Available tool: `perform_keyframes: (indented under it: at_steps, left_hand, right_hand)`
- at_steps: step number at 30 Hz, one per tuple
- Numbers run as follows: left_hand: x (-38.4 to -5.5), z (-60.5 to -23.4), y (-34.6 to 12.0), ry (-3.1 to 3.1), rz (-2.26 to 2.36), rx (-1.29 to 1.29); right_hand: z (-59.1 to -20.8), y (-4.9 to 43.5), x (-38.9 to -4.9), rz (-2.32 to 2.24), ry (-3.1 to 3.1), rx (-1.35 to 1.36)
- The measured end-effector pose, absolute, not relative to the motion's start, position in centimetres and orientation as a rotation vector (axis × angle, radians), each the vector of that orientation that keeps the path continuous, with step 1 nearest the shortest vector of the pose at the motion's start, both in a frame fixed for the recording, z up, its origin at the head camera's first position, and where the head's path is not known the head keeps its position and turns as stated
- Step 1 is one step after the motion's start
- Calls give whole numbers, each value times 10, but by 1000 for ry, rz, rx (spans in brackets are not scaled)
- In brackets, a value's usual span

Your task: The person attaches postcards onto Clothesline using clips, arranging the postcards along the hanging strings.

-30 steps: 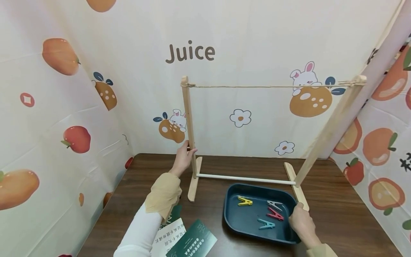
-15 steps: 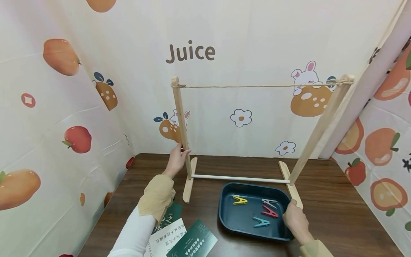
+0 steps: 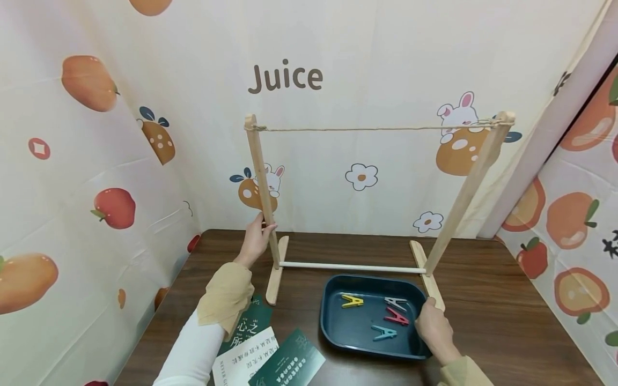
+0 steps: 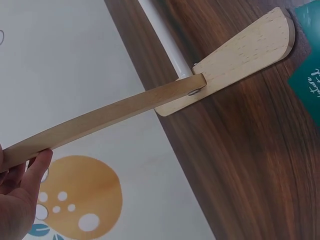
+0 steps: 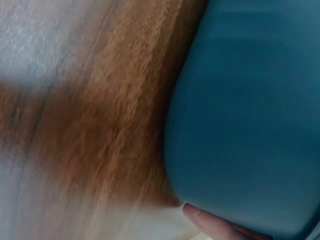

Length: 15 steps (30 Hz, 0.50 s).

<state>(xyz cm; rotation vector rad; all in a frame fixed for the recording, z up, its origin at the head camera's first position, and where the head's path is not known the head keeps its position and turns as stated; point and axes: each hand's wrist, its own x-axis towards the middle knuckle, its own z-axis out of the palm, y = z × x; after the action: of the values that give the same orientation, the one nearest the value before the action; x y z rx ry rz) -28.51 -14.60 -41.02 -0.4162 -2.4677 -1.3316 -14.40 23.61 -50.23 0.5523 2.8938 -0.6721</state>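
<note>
1. Left hand (image 3: 255, 241) pinches the left post (image 3: 263, 187) of the wooden rope stand, low down; fingers nearly closed, post between.
2. Right hand (image 3: 434, 329) touches the right end of the dark blue tray (image 3: 347, 327), beside the stand's right foot (image 3: 432, 287). Fingers mostly hidden; cannot tell whether they grip.
3. Stand upright on the wood-grain table (image 3: 507, 332), tray just in front.
4. In tray: yellow (image 3: 352, 301), whitish (image 3: 395, 304), red (image 3: 397, 316), teal clothespins (image 3: 384, 333).

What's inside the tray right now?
The tray holds four clips: a yellow clip, a pale clip, a red clip and a blue clip. The right hand covers part of its right edge; whatever lies behind that is hidden.
</note>
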Motion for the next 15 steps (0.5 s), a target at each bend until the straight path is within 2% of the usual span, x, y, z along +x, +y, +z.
perform_keyframes:
  at_steps: [15]
  left_hand:
    - [-286, -411, -147, -2471, -1338, -339]
  right_hand:
    - [-498, 237, -144, -707, 2847, 488]
